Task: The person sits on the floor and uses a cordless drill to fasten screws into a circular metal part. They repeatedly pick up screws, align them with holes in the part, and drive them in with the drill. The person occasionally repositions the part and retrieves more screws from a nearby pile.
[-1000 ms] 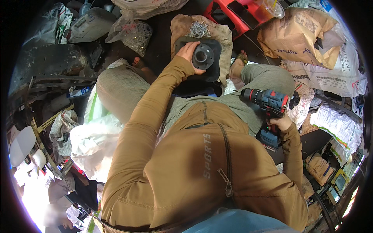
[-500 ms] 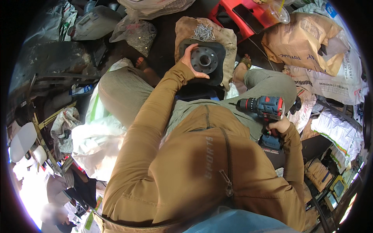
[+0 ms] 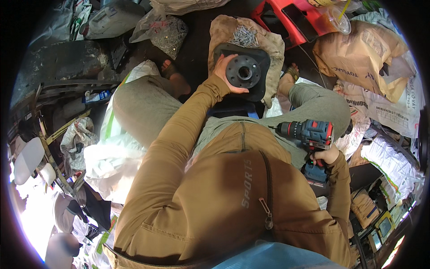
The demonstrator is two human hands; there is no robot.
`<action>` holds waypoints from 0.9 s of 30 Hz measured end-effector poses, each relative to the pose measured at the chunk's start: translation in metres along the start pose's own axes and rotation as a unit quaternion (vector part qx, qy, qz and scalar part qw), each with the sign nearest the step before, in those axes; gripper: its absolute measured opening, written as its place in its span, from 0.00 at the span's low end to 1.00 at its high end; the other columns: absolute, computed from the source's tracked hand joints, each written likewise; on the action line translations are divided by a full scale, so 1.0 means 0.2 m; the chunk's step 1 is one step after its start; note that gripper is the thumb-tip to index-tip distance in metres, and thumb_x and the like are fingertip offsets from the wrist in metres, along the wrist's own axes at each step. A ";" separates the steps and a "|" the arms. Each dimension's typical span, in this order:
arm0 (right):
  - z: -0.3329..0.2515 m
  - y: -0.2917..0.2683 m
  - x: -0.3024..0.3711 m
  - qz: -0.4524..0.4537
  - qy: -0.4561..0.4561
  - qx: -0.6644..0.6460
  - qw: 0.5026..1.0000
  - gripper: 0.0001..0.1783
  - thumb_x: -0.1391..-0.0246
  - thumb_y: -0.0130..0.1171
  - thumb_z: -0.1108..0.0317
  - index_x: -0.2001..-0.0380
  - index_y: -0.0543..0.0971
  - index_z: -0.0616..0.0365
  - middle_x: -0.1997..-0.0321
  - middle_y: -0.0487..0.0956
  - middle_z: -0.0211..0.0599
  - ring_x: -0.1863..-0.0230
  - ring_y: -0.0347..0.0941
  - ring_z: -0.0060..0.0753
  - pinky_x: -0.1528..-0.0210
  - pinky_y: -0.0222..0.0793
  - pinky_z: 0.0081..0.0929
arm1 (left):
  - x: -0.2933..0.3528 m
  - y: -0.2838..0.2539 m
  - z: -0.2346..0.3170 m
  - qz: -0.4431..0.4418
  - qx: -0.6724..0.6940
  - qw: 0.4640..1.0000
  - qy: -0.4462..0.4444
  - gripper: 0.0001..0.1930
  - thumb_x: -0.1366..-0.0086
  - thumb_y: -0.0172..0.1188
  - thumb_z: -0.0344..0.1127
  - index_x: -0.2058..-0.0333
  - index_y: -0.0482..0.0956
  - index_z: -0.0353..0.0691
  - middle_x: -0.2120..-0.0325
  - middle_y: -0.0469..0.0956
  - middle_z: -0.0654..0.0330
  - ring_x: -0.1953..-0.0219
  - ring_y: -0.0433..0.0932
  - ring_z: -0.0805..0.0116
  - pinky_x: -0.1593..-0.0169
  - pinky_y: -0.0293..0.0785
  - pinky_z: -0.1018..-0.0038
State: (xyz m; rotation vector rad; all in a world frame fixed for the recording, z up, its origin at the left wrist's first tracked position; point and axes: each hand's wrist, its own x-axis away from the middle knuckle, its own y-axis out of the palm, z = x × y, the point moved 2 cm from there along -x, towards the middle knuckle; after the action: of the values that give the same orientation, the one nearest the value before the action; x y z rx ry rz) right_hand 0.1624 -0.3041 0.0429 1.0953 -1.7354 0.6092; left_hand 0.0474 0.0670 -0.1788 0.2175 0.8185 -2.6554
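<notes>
My left hand [image 3: 225, 75] is closed around the left and near rim of a round black flange [image 3: 251, 80], which has a raised central hub and small holes around it. The flange is over a black, square-cornered base plate [image 3: 261, 92] between my feet. Whether the two are joined, I cannot tell. At my right thigh, my right hand [image 3: 328, 154] grips the handle of a blue and black cordless drill [image 3: 309, 131]. Its thin bit points left, well apart from the flange. Just beyond the plate lies a pile of silver screws [image 3: 245, 36] on a brown cloth or sack [image 3: 277, 49].
A red plastic stool [image 3: 293, 38] at the far right carries a dark phone and a drink cup [image 3: 339, 22]. Brown paper sacks [image 3: 354, 58] stand on the right. At the far left are a clear bag of small parts [image 3: 171, 38] and a grey jug [image 3: 114, 20].
The view has shifted a little, so most things sit slightly farther right. The flange is slightly nearer to me against the plate. Both hands keep their holds.
</notes>
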 end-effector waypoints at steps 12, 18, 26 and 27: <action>-0.03 0.03 0.00 0.005 0.017 -0.012 1.000 0.19 0.63 0.57 0.83 0.62 0.74 0.66 0.77 0.76 0.40 0.82 0.73 0.32 0.80 0.69 0.26 | 0.03 -0.01 0.04 0.001 -0.014 0.998 -0.057 0.64 0.80 0.79 0.56 0.40 0.56 0.44 0.45 0.64 0.50 0.39 0.59 0.41 0.34 0.51 0.51; -0.04 0.04 -0.01 -0.009 0.002 -0.017 1.000 0.19 0.62 0.57 0.83 0.61 0.74 0.67 0.78 0.75 0.39 0.83 0.72 0.30 0.79 0.68 0.26 | 0.02 -0.04 0.06 -0.003 -0.010 0.999 -0.032 0.65 0.80 0.80 0.57 0.39 0.55 0.47 0.43 0.63 0.50 0.38 0.56 0.37 0.35 0.53 0.50; -0.06 0.04 -0.01 0.014 0.035 0.008 0.999 0.20 0.60 0.58 0.83 0.58 0.74 0.67 0.75 0.77 0.40 0.80 0.74 0.33 0.73 0.71 0.28 | 0.01 -0.03 0.05 -0.025 -0.044 0.998 -0.041 0.67 0.81 0.80 0.59 0.39 0.55 0.46 0.43 0.63 0.51 0.38 0.57 0.37 0.35 0.55 0.50; -0.06 0.08 -0.01 0.025 -0.032 0.025 0.999 0.22 0.60 0.58 0.82 0.56 0.74 0.67 0.71 0.78 0.40 0.76 0.75 0.34 0.69 0.72 0.30 | 0.01 -0.03 0.04 -0.022 -0.037 0.999 -0.031 0.66 0.81 0.80 0.59 0.39 0.55 0.46 0.43 0.63 0.51 0.38 0.58 0.39 0.35 0.54 0.50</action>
State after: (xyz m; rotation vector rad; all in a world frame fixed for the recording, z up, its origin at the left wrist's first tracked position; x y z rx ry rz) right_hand 0.1541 -0.2868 0.0465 1.1188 -1.8156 0.6578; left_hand 0.0432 0.0668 -0.1696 0.1001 0.9088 -2.6527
